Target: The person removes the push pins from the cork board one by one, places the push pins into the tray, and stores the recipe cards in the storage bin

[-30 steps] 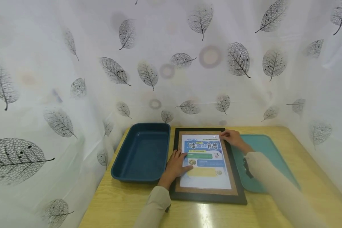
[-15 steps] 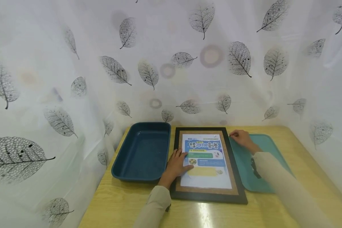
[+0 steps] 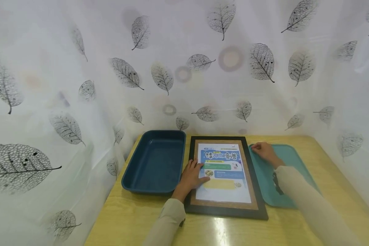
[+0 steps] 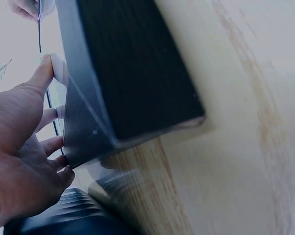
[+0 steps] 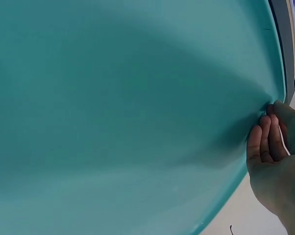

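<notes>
A printed sheet (image 3: 223, 194) with a blue title and green, blue and yellow panels lies on a cork board in a black frame (image 3: 227, 212). My left hand (image 3: 189, 177) rests over the board's left edge, fingers spread and thumb on the paper; in the left wrist view the hand (image 4: 25, 132) lies along the black frame. A tiny pin-like mark (image 3: 233, 146) shows at the sheet's top right corner. My right hand (image 3: 265, 153) is at the teal tray's far left corner, its fingertips together at the rim (image 5: 280, 73); anything between them is hidden.
Left of the board stands a deep dark-blue tray (image 3: 155, 165). The flat teal tray (image 3: 273, 181) lies to its right, close against the frame. All rest on a yellow wooden table (image 3: 135, 218). A white leaf-patterned curtain (image 3: 184, 85) hangs behind and at both sides.
My right hand has left the sheet's top right corner and moved right, across the frame's edge, to the teal tray's corner. My left hand stays in place on the board.
</notes>
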Demonstrator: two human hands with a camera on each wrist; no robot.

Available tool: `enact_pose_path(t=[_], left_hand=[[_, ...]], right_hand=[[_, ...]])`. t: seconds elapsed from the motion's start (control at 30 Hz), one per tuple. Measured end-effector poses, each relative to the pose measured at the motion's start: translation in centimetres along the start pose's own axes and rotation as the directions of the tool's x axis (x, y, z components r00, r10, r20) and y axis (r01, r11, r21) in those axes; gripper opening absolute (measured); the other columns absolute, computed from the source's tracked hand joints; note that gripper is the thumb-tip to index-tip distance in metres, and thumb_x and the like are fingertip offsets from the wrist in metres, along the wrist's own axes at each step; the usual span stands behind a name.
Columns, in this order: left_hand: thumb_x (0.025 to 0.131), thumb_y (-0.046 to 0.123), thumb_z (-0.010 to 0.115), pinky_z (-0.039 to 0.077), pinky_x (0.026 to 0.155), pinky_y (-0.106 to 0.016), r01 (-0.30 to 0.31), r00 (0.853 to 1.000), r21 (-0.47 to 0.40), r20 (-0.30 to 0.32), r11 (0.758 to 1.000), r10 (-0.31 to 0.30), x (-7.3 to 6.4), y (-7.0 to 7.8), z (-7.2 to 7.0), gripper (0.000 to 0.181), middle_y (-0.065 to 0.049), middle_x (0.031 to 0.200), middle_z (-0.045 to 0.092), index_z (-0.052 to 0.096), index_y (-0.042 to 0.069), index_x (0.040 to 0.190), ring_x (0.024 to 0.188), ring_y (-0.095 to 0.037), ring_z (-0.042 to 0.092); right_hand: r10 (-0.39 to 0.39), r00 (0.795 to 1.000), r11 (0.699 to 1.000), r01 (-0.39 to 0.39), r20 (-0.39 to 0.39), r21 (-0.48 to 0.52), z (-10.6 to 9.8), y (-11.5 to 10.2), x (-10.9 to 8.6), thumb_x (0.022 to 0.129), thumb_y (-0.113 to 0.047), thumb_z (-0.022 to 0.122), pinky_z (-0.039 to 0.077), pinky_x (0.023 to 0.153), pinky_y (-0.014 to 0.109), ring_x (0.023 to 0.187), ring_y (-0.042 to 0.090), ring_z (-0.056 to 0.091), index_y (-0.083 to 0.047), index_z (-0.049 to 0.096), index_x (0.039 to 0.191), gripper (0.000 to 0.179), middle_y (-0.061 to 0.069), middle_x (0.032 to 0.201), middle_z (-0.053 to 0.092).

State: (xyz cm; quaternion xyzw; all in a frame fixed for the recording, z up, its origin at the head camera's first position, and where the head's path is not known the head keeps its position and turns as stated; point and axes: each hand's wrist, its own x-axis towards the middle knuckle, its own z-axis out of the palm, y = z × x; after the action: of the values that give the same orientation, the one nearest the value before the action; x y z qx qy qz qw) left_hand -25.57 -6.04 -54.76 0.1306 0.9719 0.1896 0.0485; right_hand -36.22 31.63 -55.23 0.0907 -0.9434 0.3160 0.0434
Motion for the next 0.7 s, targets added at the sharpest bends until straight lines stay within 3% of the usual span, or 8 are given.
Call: enact_pose_path(t=[0.17, 0.4, 0.7], left_hand=[[0.093, 0.052, 0.075, 0.032, 0.120, -0.059, -0.007, 1.000, -0.021, 0.003, 1.000, 0.007, -0.13, 0.04, -0.23, 0.075, -0.017, 0.168, 0.031, 0.052, 0.013, 0.153, 0.156, -0.041, 0.023], [0.093, 0.049, 0.075, 0.030, 0.120, -0.059, -0.029, 1.000, -0.050, -0.005, 0.998, 0.028, -0.40, 0.20, -0.62, 0.074, -0.019, 0.167, 0.032, 0.052, 0.011, 0.152, 0.155, -0.043, 0.023], [0.093, 0.050, 0.076, 0.031, 0.121, -0.057, -0.035, 0.999, -0.021, -0.013, 0.999, 0.034, -0.34, -0.07, -0.28, 0.074, -0.019, 0.166, 0.033, 0.053, 0.011, 0.151, 0.154, -0.042, 0.025]], right_hand=[[0.015, 0.999, 1.000, -0.016, -0.028, -0.012, 0.14, -0.29, -0.33, 0.098, -0.004, 0.069, 0.054, 0.090, 0.059, 0.099, 0.049, 0.069, 0.012, 0.071, 0.104, 0.018, 0.031, 0.103, 0.072], [-0.022, 0.997, 1.000, 0.021, -0.071, -0.009, 0.54, 0.14, -0.45, 0.098, -0.004, 0.069, 0.056, 0.086, 0.058, 0.096, 0.047, 0.070, 0.013, 0.072, 0.104, 0.018, 0.030, 0.101, 0.073], [-0.039, 0.996, 0.999, 0.038, -0.083, -0.017, 0.87, 0.37, -0.52, 0.097, -0.004, 0.071, 0.055, 0.085, 0.059, 0.094, 0.047, 0.071, 0.012, 0.072, 0.103, 0.017, 0.029, 0.099, 0.074]])
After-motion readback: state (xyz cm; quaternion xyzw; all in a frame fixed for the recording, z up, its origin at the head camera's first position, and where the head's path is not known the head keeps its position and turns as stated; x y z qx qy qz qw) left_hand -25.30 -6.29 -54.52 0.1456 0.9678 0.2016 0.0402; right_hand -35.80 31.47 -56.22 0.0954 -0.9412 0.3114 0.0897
